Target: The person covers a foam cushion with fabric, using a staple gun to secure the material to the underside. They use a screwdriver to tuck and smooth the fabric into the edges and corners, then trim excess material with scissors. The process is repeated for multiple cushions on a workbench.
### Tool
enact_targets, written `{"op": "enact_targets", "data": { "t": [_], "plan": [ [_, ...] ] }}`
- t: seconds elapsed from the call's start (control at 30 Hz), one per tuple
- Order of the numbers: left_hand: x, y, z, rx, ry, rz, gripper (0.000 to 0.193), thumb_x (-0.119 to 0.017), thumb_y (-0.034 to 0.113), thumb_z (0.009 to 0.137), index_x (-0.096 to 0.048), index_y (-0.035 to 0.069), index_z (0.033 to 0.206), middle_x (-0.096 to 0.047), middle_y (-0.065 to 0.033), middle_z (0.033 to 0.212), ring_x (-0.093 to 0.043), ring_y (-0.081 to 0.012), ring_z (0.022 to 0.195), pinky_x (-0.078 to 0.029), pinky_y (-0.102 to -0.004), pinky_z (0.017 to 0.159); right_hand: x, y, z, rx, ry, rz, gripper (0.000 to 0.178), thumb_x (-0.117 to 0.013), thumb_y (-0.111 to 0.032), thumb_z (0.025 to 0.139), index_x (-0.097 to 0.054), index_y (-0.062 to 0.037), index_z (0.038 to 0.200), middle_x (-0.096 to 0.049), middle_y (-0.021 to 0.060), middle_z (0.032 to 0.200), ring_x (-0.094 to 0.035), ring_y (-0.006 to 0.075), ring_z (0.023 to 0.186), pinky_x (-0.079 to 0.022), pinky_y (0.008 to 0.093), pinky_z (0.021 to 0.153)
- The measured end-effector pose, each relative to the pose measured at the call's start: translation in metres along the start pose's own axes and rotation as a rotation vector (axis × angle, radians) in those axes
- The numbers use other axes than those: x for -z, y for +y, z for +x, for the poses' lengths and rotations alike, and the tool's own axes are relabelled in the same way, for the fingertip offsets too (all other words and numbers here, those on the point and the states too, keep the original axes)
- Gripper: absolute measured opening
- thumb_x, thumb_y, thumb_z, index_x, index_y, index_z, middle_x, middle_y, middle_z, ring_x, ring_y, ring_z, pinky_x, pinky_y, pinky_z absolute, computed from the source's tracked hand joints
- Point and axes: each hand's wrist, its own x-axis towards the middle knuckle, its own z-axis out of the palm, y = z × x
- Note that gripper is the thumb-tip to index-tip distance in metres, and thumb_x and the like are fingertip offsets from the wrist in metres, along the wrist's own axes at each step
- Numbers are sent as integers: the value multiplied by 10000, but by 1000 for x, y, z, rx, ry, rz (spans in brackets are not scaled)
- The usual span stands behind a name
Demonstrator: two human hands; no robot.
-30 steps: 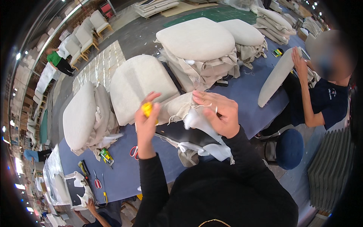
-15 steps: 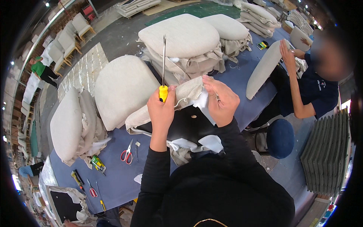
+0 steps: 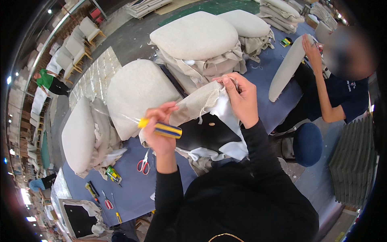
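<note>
My left hand [image 3: 159, 131] is closed round the yellow and dark handle of a screwdriver [image 3: 171, 130], whose shaft is smeared by motion and points left. My right hand [image 3: 244, 97] pinches the loose edge of beige fabric [image 3: 197, 101] and lifts it. That fabric belongs to a cushion lying underside up, with a black base panel [image 3: 201, 133] that has a small round hole. White padding [image 3: 223, 108] shows between the fabric and the panel. More white padding sticks out along the near edge.
Finished-looking beige cushions [image 3: 141, 97] surround the work on the blue-covered table [image 3: 133, 197]. Red-handled scissors [image 3: 143, 165], a green cutter [image 3: 114, 176] and pliers [image 3: 107, 201] lie at left. At right, a co-worker [image 3: 338, 97] holds a cushion [image 3: 286, 68] near a blue stool [image 3: 307, 144].
The screwdriver has swung from upright to pointing left as my left hand turned and moved slightly left and down. My right hand still grips the fabric edge, now with its fingers differently set.
</note>
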Motion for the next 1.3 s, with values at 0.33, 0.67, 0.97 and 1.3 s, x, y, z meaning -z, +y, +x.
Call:
{"op": "enact_targets", "data": {
  "t": [0.33, 0.67, 0.97, 1.3],
  "plan": [
    [-46, 53, -44, -487, -95, 638, 577, -739, 470, 997, -731, -64, 1216, -779, -218, 1027, -753, -293, 815, -602, -390, 722, -32, -20, -4, 40, -43, -111, 184, -718, -172, 1045, -781, 0, 1063, -826, 99, 929, -759, 122, 806, -561, 266, 755],
    [-68, 46, -16, -250, -307, 912, 377, -760, 181, 963, -721, -99, 1211, -790, -242, 1048, -770, -291, 776, -600, -347, 707, -36, -5, 2, 84, 29, -143, 196, -728, -217, 1036, -775, -28, 1046, -766, 142, 838, -743, 227, 704, -534, 315, 651],
    [7, 31, -39, -178, 21, 854, 226, -709, 188, 1010, -764, -29, 976, -742, -125, 808, -674, -172, 687, -520, -327, 653, -38, -6, -2, 116, 12, -111, 217, -713, -228, 1057, -771, -19, 1069, -803, 130, 887, -775, 185, 772, -558, 305, 708],
    [242, -78, -192, 808, 101, 1741, 518, -746, 522, 925, -804, 17, 1021, -783, -255, 1009, -759, -467, 914, -599, -554, 793, -17, 19, 6, -127, -90, 162, 240, -658, -188, 1105, -752, 29, 1142, -789, 44, 1083, -677, 89, 988, -516, 255, 895]
  ]
}}
